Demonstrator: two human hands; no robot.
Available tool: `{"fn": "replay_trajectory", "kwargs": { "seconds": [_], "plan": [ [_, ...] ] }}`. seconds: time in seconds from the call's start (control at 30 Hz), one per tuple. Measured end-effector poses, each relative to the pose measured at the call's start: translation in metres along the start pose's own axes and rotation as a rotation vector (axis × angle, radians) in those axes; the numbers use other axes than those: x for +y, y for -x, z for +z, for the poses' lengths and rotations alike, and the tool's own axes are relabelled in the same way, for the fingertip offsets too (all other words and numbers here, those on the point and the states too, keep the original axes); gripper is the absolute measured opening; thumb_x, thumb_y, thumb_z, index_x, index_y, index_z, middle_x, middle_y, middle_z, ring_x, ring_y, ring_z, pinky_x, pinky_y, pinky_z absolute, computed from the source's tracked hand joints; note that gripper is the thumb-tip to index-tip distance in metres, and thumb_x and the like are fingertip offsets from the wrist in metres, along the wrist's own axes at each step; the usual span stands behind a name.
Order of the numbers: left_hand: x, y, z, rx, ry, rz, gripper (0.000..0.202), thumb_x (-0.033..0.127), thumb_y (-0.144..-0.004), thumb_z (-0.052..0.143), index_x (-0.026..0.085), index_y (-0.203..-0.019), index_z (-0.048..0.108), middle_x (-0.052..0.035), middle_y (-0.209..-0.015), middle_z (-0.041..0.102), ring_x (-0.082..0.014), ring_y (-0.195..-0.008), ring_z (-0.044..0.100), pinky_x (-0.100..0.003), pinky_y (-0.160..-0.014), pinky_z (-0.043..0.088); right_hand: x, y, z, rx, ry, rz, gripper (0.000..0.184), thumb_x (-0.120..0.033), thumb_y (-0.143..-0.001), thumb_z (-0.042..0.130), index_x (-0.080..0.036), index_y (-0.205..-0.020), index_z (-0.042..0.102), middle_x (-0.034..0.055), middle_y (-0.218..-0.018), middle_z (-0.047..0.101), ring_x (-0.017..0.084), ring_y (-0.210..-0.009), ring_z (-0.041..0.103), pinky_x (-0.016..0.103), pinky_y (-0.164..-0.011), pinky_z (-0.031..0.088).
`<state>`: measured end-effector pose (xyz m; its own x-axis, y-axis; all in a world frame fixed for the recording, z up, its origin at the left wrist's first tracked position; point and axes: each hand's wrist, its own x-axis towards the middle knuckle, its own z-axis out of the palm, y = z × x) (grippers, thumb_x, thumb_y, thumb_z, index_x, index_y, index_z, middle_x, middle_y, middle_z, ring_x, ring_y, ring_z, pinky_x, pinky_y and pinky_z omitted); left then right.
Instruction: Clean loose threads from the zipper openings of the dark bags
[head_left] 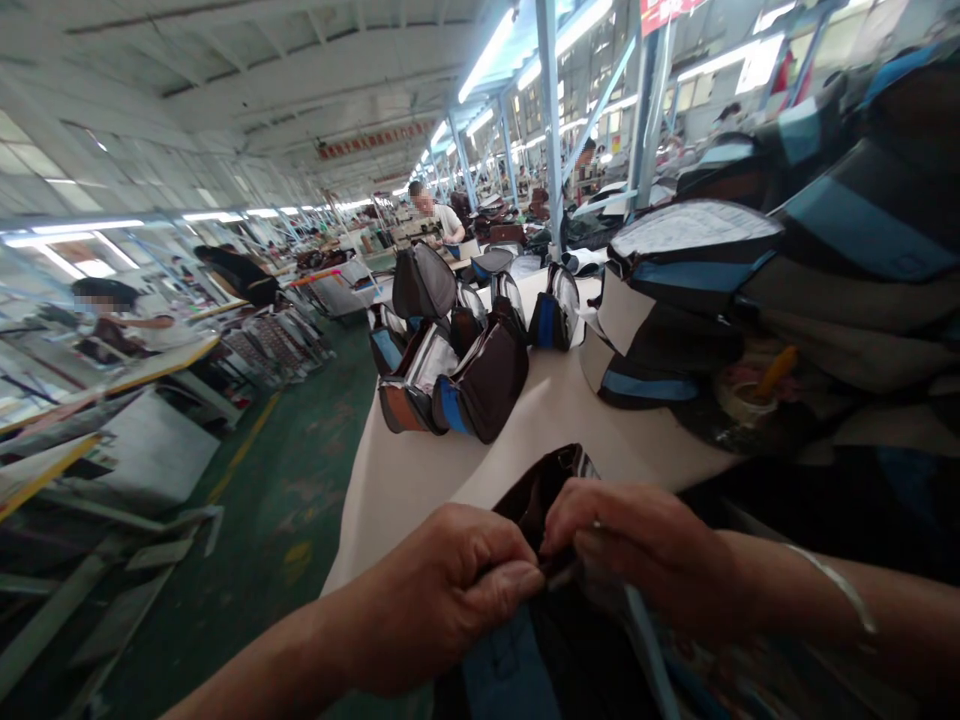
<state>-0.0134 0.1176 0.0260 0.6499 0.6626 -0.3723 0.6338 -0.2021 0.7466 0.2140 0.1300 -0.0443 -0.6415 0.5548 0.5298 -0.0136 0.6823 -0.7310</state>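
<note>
And here the bag (pixel 577 650) is held at the near side of the table (pixel 420 480), its dark edge pinched between the thumb and forefinger of the left hand (pixel 442 590). The same edge is gripped by the curled fingers of the right hand (pixel 652 550), just beside. Neither hand is nearer: the bag is set between and below both, its long axis apparently pointed away from the body, its lower end cut off from view.

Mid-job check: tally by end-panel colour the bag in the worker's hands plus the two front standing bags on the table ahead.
Blue: 2 (held bag, right front bag)
Orange-brown: 1 (left front bag)
Total: 3
</note>
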Motion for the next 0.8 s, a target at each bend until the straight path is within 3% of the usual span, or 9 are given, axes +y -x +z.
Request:
{"fn": "replay_trajectory", "kwargs": {
  "seconds": [0.03, 0.1, 0.2, 0.33, 0.43, 0.53, 0.6, 0.7, 0.8],
  "plan": [
    [0.002, 0.0, 0.001, 0.014, -0.044, 0.039, 0.028, 0.03, -0.098, 0.045, 0.017, -0.073, 0.046, 0.0048, -0.07, 0.036, -0.0093, -0.065, 0.033, -0.023, -0.058, 0.027, 0.002, -0.002, -0.003, -0.008, -0.057, 0.095, 0.02, -0.023, -0.104, 0.038, -0.015, -0.108, 0.056, 0.0072, -0.097, 0.064, 0.014, -0.086, 0.059, 0.026, -0.076, 0.047],
    [0.006, 0.0, 0.004, 0.05, -0.107, 0.094, 0.03, 0.028, -0.098, 0.044, 0.017, -0.07, 0.041, 0.0051, -0.068, 0.036, -0.0089, -0.064, 0.033, -0.023, -0.058, 0.027, 0.004, -0.01, -0.009, -0.133, -0.084, 0.155, 0.023, -0.03, -0.104, 0.041, -0.015, -0.103, 0.058, 0.0047, -0.092, 0.062, 0.012, -0.081, 0.056, 0.025, -0.074, 0.044],
    [0.006, -0.001, 0.005, 0.099, -0.141, 0.111, 0.035, 0.035, -0.1, 0.045, 0.017, -0.07, 0.043, 0.0053, -0.067, 0.039, -0.0084, -0.063, 0.036, -0.023, -0.057, 0.026, 0.008, -0.019, -0.012, -0.295, -0.105, 0.03, 0.03, -0.033, -0.103, 0.043, -0.015, -0.081, 0.053, 0.0018, -0.079, 0.053, 0.011, -0.072, 0.047, 0.024, -0.068, 0.039],
    [-0.006, 0.002, -0.003, 0.102, -0.027, 0.06, 0.046, 0.048, -0.102, 0.038, 0.016, -0.076, 0.057, 0.0036, -0.07, 0.046, -0.0096, -0.066, 0.041, -0.022, -0.06, 0.031, 0.014, -0.015, -0.005, -0.176, -0.061, -0.048, 0.034, -0.034, -0.103, 0.043, -0.016, -0.073, 0.045, -0.0011, -0.071, 0.043, 0.01, -0.066, 0.038, 0.026, -0.063, 0.031],
    [-0.016, 0.007, -0.014, 0.074, 0.036, 0.037, 0.05, 0.048, -0.104, 0.03, 0.015, -0.095, 0.066, -0.0009, -0.085, 0.058, -0.0133, -0.081, 0.051, -0.023, -0.075, 0.039, 0.016, -0.008, -0.007, -0.183, -0.129, 0.092, 0.039, -0.042, -0.103, 0.042, -0.016, -0.074, 0.046, -0.001, -0.074, 0.043, 0.01, -0.067, 0.037, 0.026, -0.062, 0.031],
    [-0.019, 0.009, -0.023, 0.047, -0.046, 0.053, 0.049, 0.053, -0.101, 0.037, 0.014, -0.084, 0.061, -0.0015, -0.083, 0.054, -0.0145, -0.08, 0.049, -0.024, -0.074, 0.04, 0.01, -0.01, -0.015, -0.278, -0.313, 0.291, 0.046, -0.052, -0.103, 0.038, -0.016, -0.077, 0.047, -0.0021, -0.073, 0.04, 0.01, -0.066, 0.035, 0.023, -0.058, 0.03],
    [-0.016, 0.006, -0.026, 0.017, -0.097, 0.12, 0.051, 0.057, -0.099, 0.038, 0.015, -0.077, 0.056, -0.0012, -0.08, 0.051, -0.0147, -0.079, 0.047, -0.025, -0.074, 0.039, 0.003, -0.017, -0.02, -0.358, -0.364, 0.347, 0.046, -0.054, -0.1, 0.045, -0.015, -0.076, 0.048, -0.0039, -0.07, 0.036, 0.008, -0.062, 0.032, 0.021, -0.054, 0.027],
    [-0.01, 0.001, -0.022, 0.005, -0.089, 0.22, 0.053, 0.06, -0.098, 0.039, 0.017, -0.069, 0.047, -0.0003, -0.074, 0.046, -0.0146, -0.076, 0.045, -0.025, -0.073, 0.039, -0.004, -0.026, -0.019, -0.404, -0.342, 0.327, 0.044, -0.046, -0.096, 0.057, -0.015, -0.068, 0.044, -0.0068, -0.061, 0.032, 0.005, -0.055, 0.027, 0.018, -0.047, 0.023],
    [-0.016, -0.002, -0.01, 0.053, -0.04, 0.276, 0.049, 0.057, -0.098, 0.039, 0.018, -0.069, 0.045, -0.0006, -0.074, 0.047, -0.0139, -0.073, 0.047, -0.022, -0.07, 0.042, -0.005, -0.028, -0.018, -0.358, -0.344, 0.258, 0.047, -0.04, -0.095, 0.058, -0.016, -0.061, 0.038, -0.0078, -0.056, 0.03, 0.004, -0.051, 0.025, 0.017, -0.045, 0.023]
  ]
}}
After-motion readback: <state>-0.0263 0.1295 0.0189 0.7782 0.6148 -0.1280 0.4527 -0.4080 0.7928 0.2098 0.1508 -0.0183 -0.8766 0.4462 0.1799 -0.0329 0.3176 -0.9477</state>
